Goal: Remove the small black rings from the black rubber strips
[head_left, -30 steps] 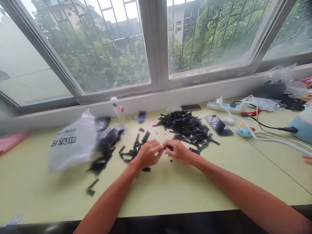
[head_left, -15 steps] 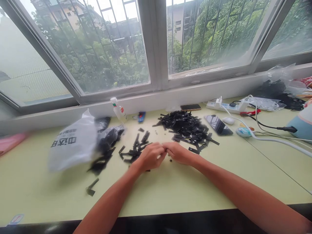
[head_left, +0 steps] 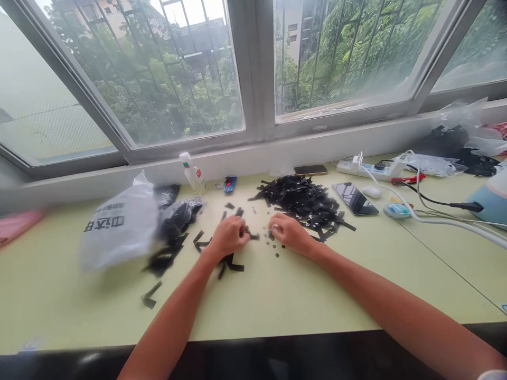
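Note:
My left hand (head_left: 227,236) is closed on a black fabric strip (head_left: 253,237), whose blurred end sticks out to the right. Under and around that hand lies a loose group of black strips (head_left: 236,267). A short gap to the right, my right hand (head_left: 292,234) has its fingers curled with the tips pinched together; what is between them, if anything, is too small to make out. Several small dark round pieces (head_left: 274,246) are scattered on the table just below its fingertips. Behind my right hand rises a large pile of black strips (head_left: 297,195), some with small light marks.
On the left stand a white plastic bag (head_left: 119,227) and black plastic bags (head_left: 178,219), with a clear bottle (head_left: 194,174) behind. Rightward are a phone (head_left: 355,199), a white mouse (head_left: 371,191), a power strip (head_left: 370,168) and trailing cables. The window sill bounds the back.
My hands have come apart from where they met. The left moved left with a black strip, and the right moved slightly up and right. More of the small round pieces now show between them.

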Demonstrator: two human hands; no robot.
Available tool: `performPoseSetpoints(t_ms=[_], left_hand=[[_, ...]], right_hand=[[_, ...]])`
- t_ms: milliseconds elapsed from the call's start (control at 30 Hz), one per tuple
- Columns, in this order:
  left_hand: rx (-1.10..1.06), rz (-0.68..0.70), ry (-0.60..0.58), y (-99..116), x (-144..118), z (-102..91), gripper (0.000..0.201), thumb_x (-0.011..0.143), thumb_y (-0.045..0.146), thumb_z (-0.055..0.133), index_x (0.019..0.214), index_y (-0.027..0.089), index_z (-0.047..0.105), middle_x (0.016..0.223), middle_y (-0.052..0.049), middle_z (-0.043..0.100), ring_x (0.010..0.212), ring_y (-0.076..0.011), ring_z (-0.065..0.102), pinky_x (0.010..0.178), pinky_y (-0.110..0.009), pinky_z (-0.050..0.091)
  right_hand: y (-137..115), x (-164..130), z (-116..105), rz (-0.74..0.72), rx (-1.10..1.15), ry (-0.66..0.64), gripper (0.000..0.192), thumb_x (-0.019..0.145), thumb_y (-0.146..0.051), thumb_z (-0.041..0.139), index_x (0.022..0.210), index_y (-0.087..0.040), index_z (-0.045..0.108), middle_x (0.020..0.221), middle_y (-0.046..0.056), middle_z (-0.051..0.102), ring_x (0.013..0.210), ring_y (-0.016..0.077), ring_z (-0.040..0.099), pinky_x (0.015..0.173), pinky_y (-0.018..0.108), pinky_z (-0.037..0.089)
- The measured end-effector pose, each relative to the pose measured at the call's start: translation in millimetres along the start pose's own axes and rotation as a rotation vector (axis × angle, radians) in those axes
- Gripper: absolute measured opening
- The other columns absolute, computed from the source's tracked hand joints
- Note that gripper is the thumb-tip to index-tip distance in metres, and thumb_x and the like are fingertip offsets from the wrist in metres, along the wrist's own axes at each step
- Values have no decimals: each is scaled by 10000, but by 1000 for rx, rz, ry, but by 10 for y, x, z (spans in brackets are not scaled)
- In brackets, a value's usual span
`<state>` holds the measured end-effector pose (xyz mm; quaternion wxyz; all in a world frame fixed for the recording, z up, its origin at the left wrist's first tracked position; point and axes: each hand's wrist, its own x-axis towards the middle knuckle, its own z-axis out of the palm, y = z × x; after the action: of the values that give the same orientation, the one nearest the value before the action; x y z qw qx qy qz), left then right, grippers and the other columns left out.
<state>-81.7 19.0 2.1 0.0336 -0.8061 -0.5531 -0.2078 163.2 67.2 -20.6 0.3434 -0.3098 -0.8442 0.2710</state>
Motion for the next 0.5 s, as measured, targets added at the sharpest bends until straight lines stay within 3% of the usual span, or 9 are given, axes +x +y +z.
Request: performPoseSetpoints(t_ms=[67,133,200,300,400,500], left_hand=[[-24,-78,101,-91,20,-1,36,836,219,567,855,199,590,837,-61,623,839,-232,576,736,-359,471],[-67,-170,176,-222,59,40,225,902,178,472,1081,188,607,1033,-96,660,1019,-250,588,869,-389,485],[-101,-208,172,-391,125,108,400,914,95,382,1260,178,567,1184,-110,654,1156,-248,559,990,-404,455],[-79,-241,82,-660,278,192,548,881,42,394,1410,152,484,1183,-117,673,1172,-252,556,1012,-396,446],[25,-240,-38,-862,458,193,494,875,78,461,1352,158,566,1114,-117,695,1128,-254,570,965,-368,459],[44,-234,-51,-949,588,123,209,860,168,562,980,181,732,986,-103,704,1047,-257,583,935,-366,463]], right_hand=[[2,4,1,1,1,24,181,873,-124,494,871,-200,659,991,45,649,747,147,572,711,286,435],[8,7,8,14,5,48,183,872,-132,497,877,-206,664,982,42,651,724,148,564,705,290,438],[15,11,15,34,10,73,185,867,-139,500,883,-211,670,968,40,646,692,146,544,695,296,436],[23,17,15,69,14,107,184,861,-149,505,876,-213,677,955,35,635,648,139,505,676,299,428],[26,23,6,94,20,129,186,861,-155,504,867,-211,681,949,34,630,621,133,476,663,301,420],[23,28,-3,100,33,136,189,862,-158,502,866,-208,684,936,33,629,606,129,466,661,304,416]])
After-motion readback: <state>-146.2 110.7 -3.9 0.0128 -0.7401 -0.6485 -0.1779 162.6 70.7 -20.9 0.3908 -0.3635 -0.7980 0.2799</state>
